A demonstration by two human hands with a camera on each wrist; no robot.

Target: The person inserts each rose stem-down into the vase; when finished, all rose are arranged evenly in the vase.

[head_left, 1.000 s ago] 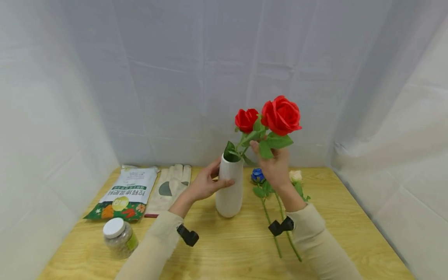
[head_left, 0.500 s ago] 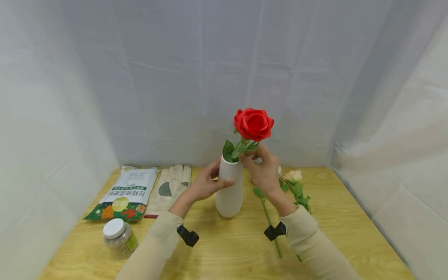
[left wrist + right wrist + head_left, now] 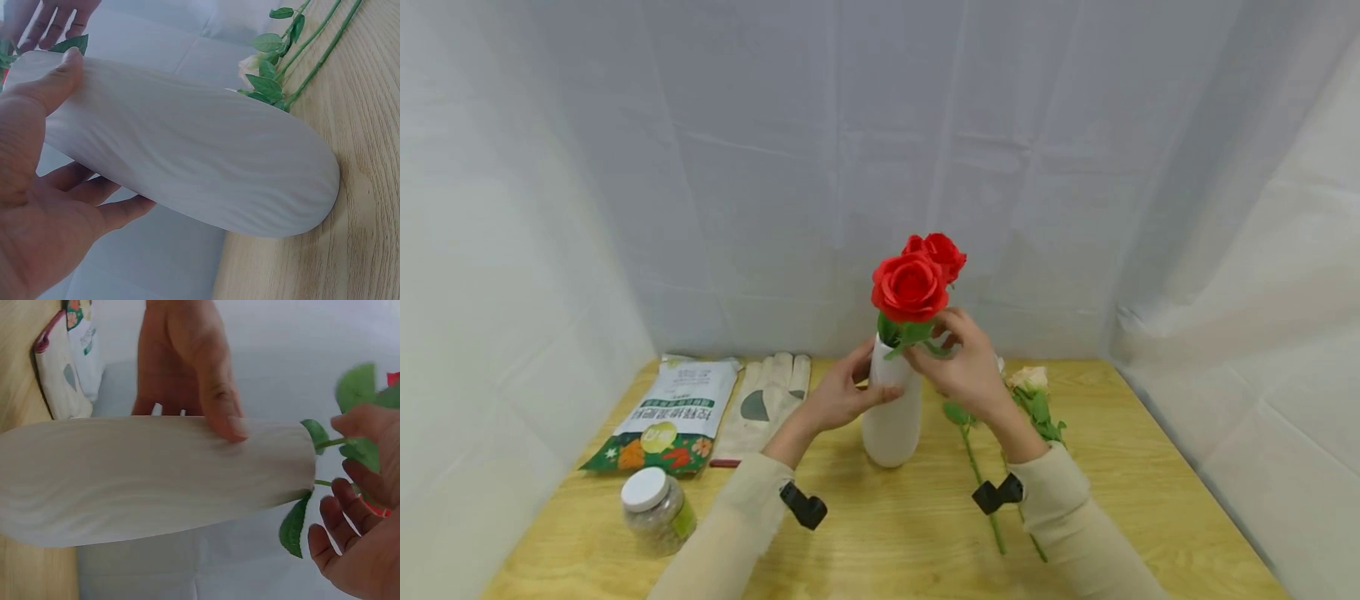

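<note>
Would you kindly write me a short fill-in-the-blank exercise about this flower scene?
1. The tall vase is coloured ____.
2. The roses just above it are ____.
3. The leaves at the vase's mouth are ____.
4. In the head view, the jar stands to the ____ of the vase.

Missing words: white; red; green; left.

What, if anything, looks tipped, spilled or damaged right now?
Nothing stands out: the white vase looks upright in the left hand, both red roses look intact, and the lidded jar shows no spill.
</note>
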